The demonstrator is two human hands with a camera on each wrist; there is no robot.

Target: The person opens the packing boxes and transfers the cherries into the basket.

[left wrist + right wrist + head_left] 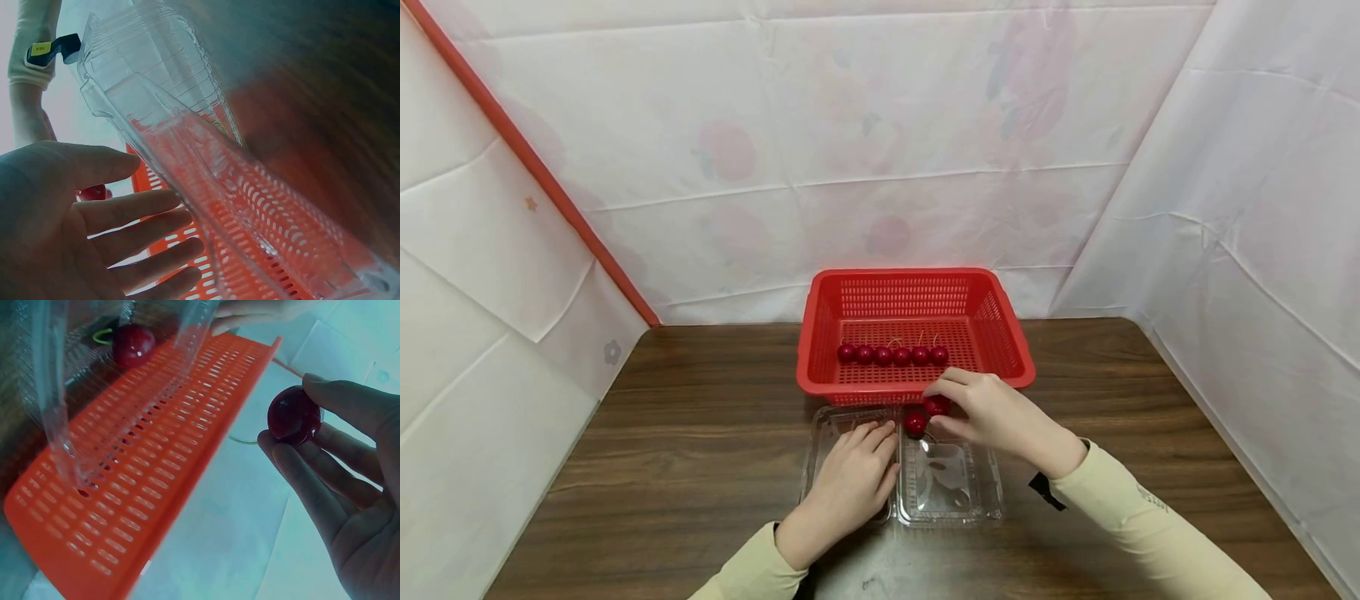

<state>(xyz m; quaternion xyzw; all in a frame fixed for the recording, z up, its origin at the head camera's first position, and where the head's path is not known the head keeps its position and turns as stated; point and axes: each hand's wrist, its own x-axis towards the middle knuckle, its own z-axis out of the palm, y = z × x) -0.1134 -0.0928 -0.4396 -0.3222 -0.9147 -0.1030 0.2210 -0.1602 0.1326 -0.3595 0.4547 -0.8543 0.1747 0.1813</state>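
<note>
My right hand (1000, 414) pinches a dark red cherry (294, 414) between thumb and fingertips, just in front of the basket. Its thin green stem shows in the right wrist view. A second cherry (914, 423) sits in the far part of the right half of a clear plastic clamshell box (946, 522), which lies unfolded on the table. Over the left half of the box lies my left hand (852, 475). Seen from the left wrist, its fingers (140, 212) are extended, with tips right at the box edge.
A red perforated basket (811, 350) stands behind the box, near the back of the wooden table (715, 467). Inside it a row of several cherries (883, 356) spans most of its width. Pale printed sheets (820, 225) hang at the back and sides.
</note>
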